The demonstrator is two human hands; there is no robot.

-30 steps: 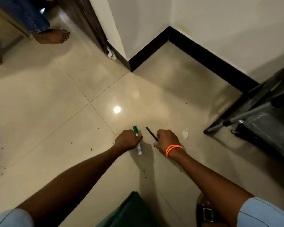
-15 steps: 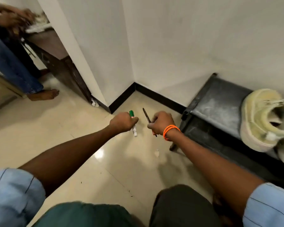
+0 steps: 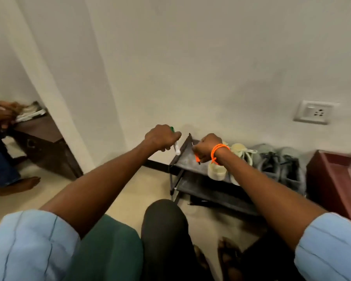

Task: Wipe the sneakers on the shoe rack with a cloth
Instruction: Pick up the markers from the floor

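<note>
Left hand (image 3: 160,138) gripping a marker (image 3: 176,148), right hand (image 3: 205,148) gripping a pen (image 3: 197,158) (orange tip), both raised over the shoe rack (image 3: 184,159); sneakers (image 3: 241,157) on top.

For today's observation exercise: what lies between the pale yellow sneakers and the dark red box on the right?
In the head view, a pair of grey sneakers sits on the shoe rack between the pale yellow sneakers and the dark red box.
</note>
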